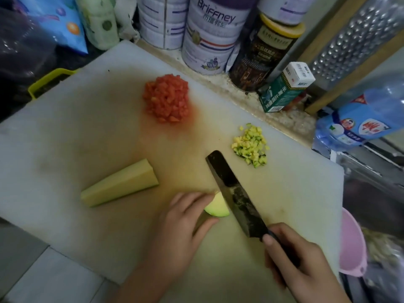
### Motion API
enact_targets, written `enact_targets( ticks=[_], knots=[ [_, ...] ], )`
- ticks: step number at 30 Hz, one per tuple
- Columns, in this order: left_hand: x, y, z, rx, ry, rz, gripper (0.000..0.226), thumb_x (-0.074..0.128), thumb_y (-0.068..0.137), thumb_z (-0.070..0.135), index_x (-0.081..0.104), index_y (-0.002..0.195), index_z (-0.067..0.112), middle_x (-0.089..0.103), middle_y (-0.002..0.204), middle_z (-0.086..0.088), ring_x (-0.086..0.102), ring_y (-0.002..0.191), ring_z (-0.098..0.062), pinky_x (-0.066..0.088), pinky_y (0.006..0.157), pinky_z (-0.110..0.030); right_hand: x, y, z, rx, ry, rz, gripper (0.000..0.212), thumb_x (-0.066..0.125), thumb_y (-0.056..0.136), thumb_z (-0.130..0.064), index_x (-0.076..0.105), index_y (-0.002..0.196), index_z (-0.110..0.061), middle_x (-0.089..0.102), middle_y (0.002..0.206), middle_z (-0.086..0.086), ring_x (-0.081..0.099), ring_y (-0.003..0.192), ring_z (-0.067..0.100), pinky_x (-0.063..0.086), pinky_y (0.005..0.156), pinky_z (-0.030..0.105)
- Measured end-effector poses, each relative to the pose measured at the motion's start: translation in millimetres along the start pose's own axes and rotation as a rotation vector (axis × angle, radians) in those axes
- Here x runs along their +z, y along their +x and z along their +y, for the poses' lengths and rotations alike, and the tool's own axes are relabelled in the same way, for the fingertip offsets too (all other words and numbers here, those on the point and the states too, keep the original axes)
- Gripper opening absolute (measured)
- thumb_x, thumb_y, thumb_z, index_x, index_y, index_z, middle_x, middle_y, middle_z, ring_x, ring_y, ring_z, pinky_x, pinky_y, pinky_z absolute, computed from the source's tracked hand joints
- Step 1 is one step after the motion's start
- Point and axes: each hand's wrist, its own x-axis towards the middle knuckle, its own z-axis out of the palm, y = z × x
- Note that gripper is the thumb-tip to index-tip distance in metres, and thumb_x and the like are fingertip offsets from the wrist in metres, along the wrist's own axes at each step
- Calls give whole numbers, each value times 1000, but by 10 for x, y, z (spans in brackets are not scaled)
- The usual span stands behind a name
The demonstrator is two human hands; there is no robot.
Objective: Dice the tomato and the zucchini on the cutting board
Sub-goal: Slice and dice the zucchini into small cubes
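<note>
A white cutting board [65,149] fills the middle of the view. A heap of red diced tomato [167,99] lies at its far side. To the right sits a small pile of diced zucchini [250,145]. A long wedge of zucchini [120,183] lies at the left. My left hand [183,226] holds a small pale green zucchini piece [218,206] down on the board. My right hand [299,256] grips the dark handle of a cleaver [234,193], whose blade stands right against that piece.
Tins [209,38], a dark jar [262,51] and a green box [282,92] stand behind the board. A metal grater [354,38] leans at the right. A blue plastic bottle [358,125] and a pink bowl [352,243] sit at the right edge.
</note>
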Motion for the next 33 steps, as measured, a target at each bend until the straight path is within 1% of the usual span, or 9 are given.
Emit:
enact_targets(
  ticks=[4, 6, 9, 11, 12, 15, 19, 22, 33],
  knots=[
    [-3, -26, -23, 70, -15, 45, 42, 55, 90, 40, 69, 121, 15, 65, 114, 6, 57, 103, -11, 46, 89, -24, 62, -236, -65, -87, -85, 80, 24, 49, 90, -39, 62, 110, -41, 58, 56, 5, 53, 45, 13, 41, 53, 17],
    [-11, -23, -31, 73, -34, 48, 42, 55, 90, 40, 69, 121, 15, 66, 115, 6, 57, 104, -10, 45, 90, -22, 106, -300, -77, -203, -304, 138, 18, 51, 95, -35, 65, 103, -43, 61, 57, -8, 57, 50, 3, 44, 55, 9],
    [-5, -1, -43, 97, -36, 60, 39, 57, 90, 38, 70, 118, 15, 66, 115, 7, 58, 103, -9, 47, 89, -24, 168, -319, -66, -226, -518, 206, 19, 58, 84, -31, 61, 95, -47, 58, 57, -20, 55, 54, -10, 36, 54, -4],
    [2, 24, -52, 118, -17, 70, 38, 58, 89, 38, 71, 116, 15, 67, 113, 7, 58, 101, -10, 48, 86, -25, 205, -345, -64, -212, -459, 243, 12, 49, 89, -48, 59, 96, -48, 59, 60, -19, 57, 55, -7, 39, 55, -1],
    [7, 37, -57, 127, -6, 76, 37, 59, 89, 38, 71, 115, 14, 67, 113, 6, 58, 100, -11, 48, 86, -26, 215, -356, -75, -163, -372, 239, 18, 44, 92, -55, 60, 98, -48, 61, 61, -15, 59, 54, -2, 42, 55, 4],
    [23, 50, -79, 135, 6, 88, 37, 60, 88, 37, 72, 114, 13, 68, 112, 5, 58, 99, -12, 49, 84, -26, 205, -341, -21, -38, -178, 212, 26, 46, 86, -49, 61, 106, -43, 62, 62, 2, 56, 47, 13, 43, 51, 18],
    [21, 35, -63, 132, 15, 78, 37, 58, 88, 38, 72, 114, 15, 68, 111, 7, 59, 97, -11, 51, 81, -27, 85, -159, -1, -55, -280, 128, 29, 41, 87, -57, 59, 104, -42, 59, 59, -5, 53, 46, 11, 42, 49, 16],
    [20, 40, -63, 123, 16, 69, 37, 58, 87, 38, 73, 113, 15, 69, 110, 8, 59, 97, -10, 51, 80, -25, 135, -100, 20, -36, -228, 74, 37, 41, 85, -63, 60, 106, -39, 56, 57, -5, 49, 45, 8, 40, 48, 18],
    [34, 53, -85, 114, -18, 107, 26, 76, 80, 30, 76, 102, 15, 71, 104, 7, 61, 95, -9, 50, 80, -22, 111, -224, -106, -58, -203, 101, 31, 46, 86, -52, 62, 109, -39, 58, 61, 3, 49, 44, 8, 38, 46, 16]
  ],
)
